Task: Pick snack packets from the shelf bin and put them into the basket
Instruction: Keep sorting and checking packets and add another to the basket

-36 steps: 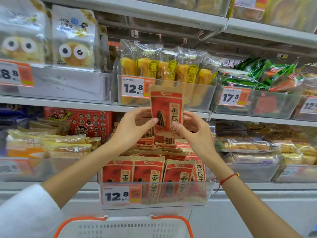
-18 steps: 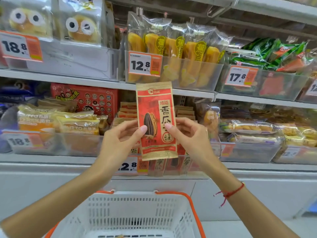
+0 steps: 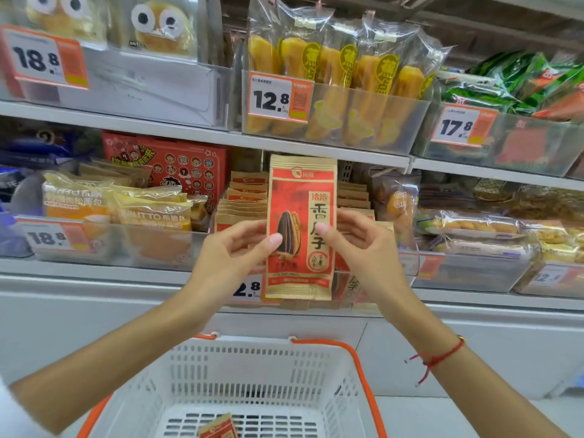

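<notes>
A red and tan sunflower-seed packet (image 3: 301,229) stands upright in front of the shelf. My left hand (image 3: 230,257) pinches its left edge with the thumb on the front. My right hand (image 3: 360,248) pinches its right edge the same way. Behind the packet, the shelf bin (image 3: 357,197) holds several more packets of the same kind in stacked rows. Below my arms is the white basket (image 3: 252,371) with orange handles. One identical packet (image 3: 218,428) lies on the basket's floor.
A clear bin of yellow bread packs (image 3: 120,213) sits left of the seed bin, and a red box (image 3: 177,169) stands behind it. Bins of pastries (image 3: 474,229) are to the right. The upper shelf (image 3: 331,90) carries bagged banana cakes and green packs.
Both hands have drawn the packet out of the bin and lowered it toward me. The view has tilted down, so more of the basket shows.
</notes>
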Available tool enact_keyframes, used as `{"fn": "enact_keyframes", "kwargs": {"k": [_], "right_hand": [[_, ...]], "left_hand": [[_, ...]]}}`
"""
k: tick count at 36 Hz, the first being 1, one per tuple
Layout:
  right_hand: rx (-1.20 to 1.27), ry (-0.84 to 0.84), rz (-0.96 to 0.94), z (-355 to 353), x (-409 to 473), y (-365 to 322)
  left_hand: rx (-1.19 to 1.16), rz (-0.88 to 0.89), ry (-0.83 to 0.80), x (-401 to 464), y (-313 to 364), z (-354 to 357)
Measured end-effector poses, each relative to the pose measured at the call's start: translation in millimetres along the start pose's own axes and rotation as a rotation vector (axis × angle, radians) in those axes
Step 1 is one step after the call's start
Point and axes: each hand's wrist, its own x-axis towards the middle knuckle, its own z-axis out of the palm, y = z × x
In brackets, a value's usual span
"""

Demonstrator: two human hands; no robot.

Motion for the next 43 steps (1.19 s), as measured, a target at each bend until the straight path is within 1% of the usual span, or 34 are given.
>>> {"fn": "enact_keyframes", "kwargs": {"k": [4, 7, 13, 19, 22, 25, 29, 32, 35, 40, 43], "right_hand": [[0.038, 0.101, 0.049, -6.5, 3.2, -3.0], [0.013, 0.144, 0.07, -9.7, 2.9, -1.7], [0.0, 0.171, 0.06, -12.2, 1.7, -0.7], [0.033, 0.154, 0.053, -10.8, -0.4, -1.4], [0.043, 0.107, 0.059, -10.7, -0.4, -2.2], [0.058, 0.021, 0.082, -12.0, 0.4, -3.2], [0.051, -0.073, 0.094, -9.5, -2.1, -0.8], [0.052, -0.119, 0.103, -6.6, -4.1, 0.0], [0.078, -0.142, 0.129, -4.6, -4.0, -1.4], [0.115, -0.121, 0.175, -4.2, -4.2, -1.6], [0.114, -0.139, 0.189, -5.1, -4.6, -1.0]], "left_hand": [[0.084, -0.026, -0.086, -3.2, -3.0, 1.8], [0.099, -0.034, -0.125, -4.9, -4.4, 3.9], [0.126, -0.078, -0.153, -4.7, -9.1, 5.5], [0.158, -0.099, -0.205, -5.8, -10.8, 3.0], [0.151, -0.07, -0.167, -6.5, -10.4, 2.2], [0.136, -0.039, -0.114, -7.2, -9.2, 2.6], [0.064, -0.01, 0.0, -5.3, -7.4, 1.9], [-0.032, 0.004, 0.062, -3.2, -3.7, 1.7], [-0.085, 0.035, 0.093, -3.4, -0.6, 2.3], [-0.06, 0.051, 0.1, -4.1, -0.4, 1.3], [-0.049, 0.052, 0.094, -4.5, 0.8, 0.7]]}}
